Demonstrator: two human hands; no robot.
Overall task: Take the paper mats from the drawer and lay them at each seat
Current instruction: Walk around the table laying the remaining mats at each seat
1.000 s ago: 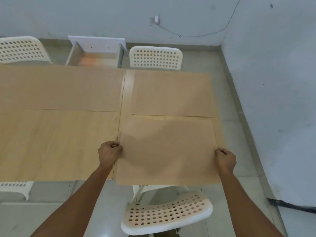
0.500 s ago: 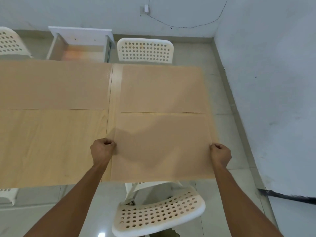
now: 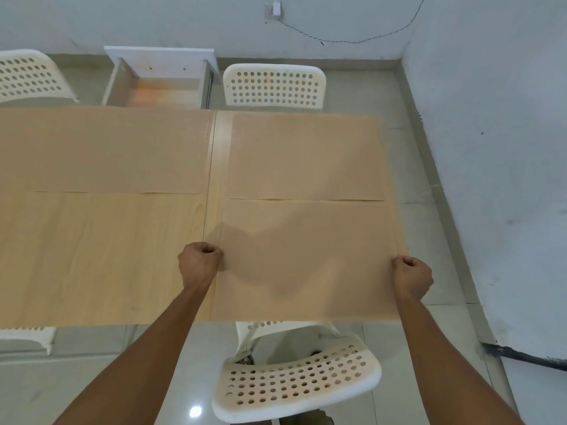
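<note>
Item 1, long pale wood-grain laminate table: smooth, flat, 2 panels meeting at a centre seam; its near-left place is bare. Item 2, large tan rectangular paper mat: thin, matte, faintly rippled; over the last second it has slid forward, its far edge now meeting the mat beyond and its near edge about level with the table's front, so this seat looks all but laid. Items 3–4, 2 matching tan paper mats on the far side: lying flat. Item 5, white perforated plastic chair: below the near mat. Item 6, open white drawer: appears empty. Item 7, left hand, and item 8, right hand: fists closed, pinching the mat's side edges.
</note>
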